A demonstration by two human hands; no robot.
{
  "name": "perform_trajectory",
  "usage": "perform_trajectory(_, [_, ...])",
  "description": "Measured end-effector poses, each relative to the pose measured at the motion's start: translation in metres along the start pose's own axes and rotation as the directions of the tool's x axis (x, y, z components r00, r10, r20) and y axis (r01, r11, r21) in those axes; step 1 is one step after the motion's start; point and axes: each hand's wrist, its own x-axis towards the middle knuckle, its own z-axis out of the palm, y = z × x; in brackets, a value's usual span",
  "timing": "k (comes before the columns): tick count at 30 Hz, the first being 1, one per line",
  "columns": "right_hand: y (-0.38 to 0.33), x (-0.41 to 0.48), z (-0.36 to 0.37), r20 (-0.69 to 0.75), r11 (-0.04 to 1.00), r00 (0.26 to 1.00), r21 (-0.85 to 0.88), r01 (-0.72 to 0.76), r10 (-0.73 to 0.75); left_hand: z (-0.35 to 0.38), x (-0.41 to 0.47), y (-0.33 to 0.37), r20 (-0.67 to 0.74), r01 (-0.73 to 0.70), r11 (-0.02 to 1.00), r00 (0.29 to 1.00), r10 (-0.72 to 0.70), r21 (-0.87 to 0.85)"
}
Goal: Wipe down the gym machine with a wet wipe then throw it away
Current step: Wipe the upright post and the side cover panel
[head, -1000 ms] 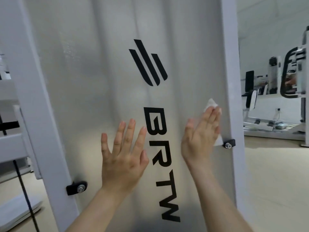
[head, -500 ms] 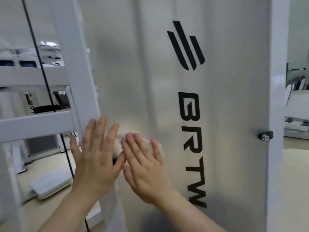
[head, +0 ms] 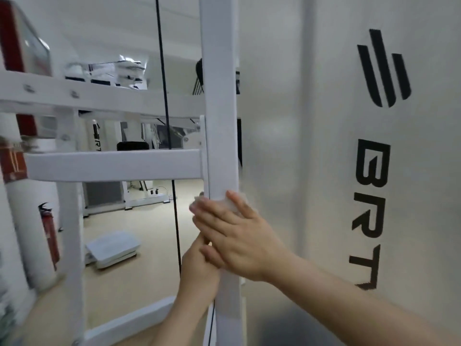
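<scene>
Wet wipe [head: 224, 203] lies on the gym machine's [head: 299, 146] white post [head: 219, 96], pressed flat under the right hand's [head: 239, 236] straight fingers. Left hand [head: 199, 273] touches the post just below, its fingers mostly hidden, so I cannot tell its grip.

The right hand [head: 239, 236] presses a wet wipe [head: 233, 204] flat on the gym machine's [head: 299, 146] white post [head: 219, 121]. The left hand [head: 197, 273] holds the white post just below.

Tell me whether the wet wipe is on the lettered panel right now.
No, the right hand presses the wet wipe against the white upright post beside that panel.
</scene>
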Motion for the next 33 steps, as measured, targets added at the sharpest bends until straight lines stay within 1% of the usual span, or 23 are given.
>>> perform_trajectory(2, [0.001, -0.006, 0.001, 0.068, 0.994, 0.991, -0.014, 0.113, -0.112, -0.003, 0.001, -0.003, 0.018, 0.014, 0.999, 1.000, -0.013, -0.031])
perform_trajectory(3, [0.007, -0.005, -0.002, 0.091, 0.986, 0.983, -0.039, 0.162, -0.158, -0.005, 0.002, -0.002, 0.037, 0.044, 0.996, 0.998, -0.042, -0.077])
perform_trajectory(5, [0.022, 0.003, -0.011, 0.123, 0.956, 0.961, -0.128, 0.264, -0.249, -0.007, 0.004, -0.001, 0.055, 0.151, 0.943, 0.988, -0.141, -0.297])
perform_trajectory(6, [0.026, 0.008, -0.012, 0.126, 0.941, 0.953, -0.169, 0.293, -0.274, -0.008, 0.005, 0.000, 0.052, 0.167, 0.919, 0.986, -0.160, -0.357])
perform_trajectory(7, [0.026, 0.010, -0.011, 0.111, 0.937, 0.955, -0.192, 0.292, -0.275, -0.009, 0.006, -0.001, 0.038, 0.152, 0.926, 0.988, -0.149, -0.345])
perform_trajectory(9, [0.015, 0.006, -0.003, 0.041, 0.956, 0.972, -0.180, 0.233, -0.230, -0.011, 0.005, -0.001, 0.026, 0.076, 0.970, 0.997, -0.072, -0.232])
perform_trajectory(11, [-0.002, -0.003, 0.005, -0.006, 0.974, 0.985, -0.148, 0.170, -0.173, -0.014, 0.003, 0.002, 0.016, -0.010, 0.990, 1.000, 0.012, -0.138])
perform_trajectory(14, [-0.018, -0.007, 0.008, 0.002, 0.982, 0.989, -0.118, 0.148, -0.148, -0.017, 0.000, 0.000, -0.005, -0.093, 0.995, 0.996, 0.092, -0.048])
perform_trajectory(16, [-0.018, -0.008, 0.007, 0.007, 0.985, 0.985, -0.029, 0.172, -0.172, -0.017, -0.003, -0.006, -0.040, -0.132, 0.991, 0.991, 0.131, -0.010])
perform_trajectory(19, [-0.014, -0.010, 0.002, -0.048, 0.956, 0.979, 0.210, 0.203, -0.197, -0.014, -0.008, -0.006, -0.057, -0.165, 0.986, 0.984, 0.167, 0.037])
perform_trajectory(21, [-0.009, -0.010, 0.001, -0.096, 0.938, 0.973, 0.262, 0.226, -0.208, -0.016, -0.012, -0.006, -0.059, -0.159, 0.987, 0.985, 0.160, 0.020])
perform_trajectory(24, [0.006, -0.015, 0.004, -0.154, 0.943, 0.966, 0.234, 0.239, -0.207, -0.029, -0.009, -0.014, -0.018, -0.105, 0.994, 0.994, 0.104, -0.042])
perform_trajectory(25, [0.013, -0.017, 0.005, -0.154, 0.947, 0.962, 0.197, 0.253, -0.224, -0.034, -0.006, -0.018, 0.005, -0.069, 0.996, 0.998, 0.069, -0.056])
perform_trajectory(26, [0.019, -0.019, 0.006, -0.147, 0.951, 0.957, 0.150, 0.272, -0.251, -0.037, -0.001, -0.023, -0.004, -0.055, 0.998, 0.999, 0.054, -0.044])
perform_trajectory(28, [0.024, -0.023, 0.007, -0.121, 0.952, 0.950, 0.070, 0.298, -0.288, -0.033, 0.011, -0.030, -0.076, -0.077, 0.992, 0.994, 0.084, 0.096])
perform_trajectory(29, [0.024, -0.023, 0.008, -0.116, 0.952, 0.948, 0.044, 0.302, -0.296, -0.028, 0.015, -0.030, -0.099, -0.065, 0.981, 0.992, 0.084, 0.182])
perform_trajectory(30, [0.023, -0.023, 0.009, -0.118, 0.952, 0.947, 0.028, 0.304, -0.299, -0.024, 0.018, -0.027, -0.099, -0.040, 0.975, 0.993, 0.063, 0.220])
perform_trajectory(31, [0.022, -0.023, 0.009, -0.125, 0.952, 0.946, 0.023, 0.306, -0.301, -0.021, 0.020, -0.027, -0.056, -0.032, 0.981, 0.997, 0.044, 0.193])
perform_trajectory(32, [0.022, -0.023, 0.011, -0.132, 0.951, 0.944, 0.021, 0.308, -0.302, -0.021, 0.019, -0.024, 0.011, 0.003, 0.997, 1.000, -0.004, 0.076])
perform_trajectory(33, [0.022, -0.023, 0.011, -0.137, 0.952, 0.944, 0.021, 0.306, -0.300, -0.024, 0.015, -0.017, 0.074, 0.046, 0.995, 0.997, -0.039, -0.088])
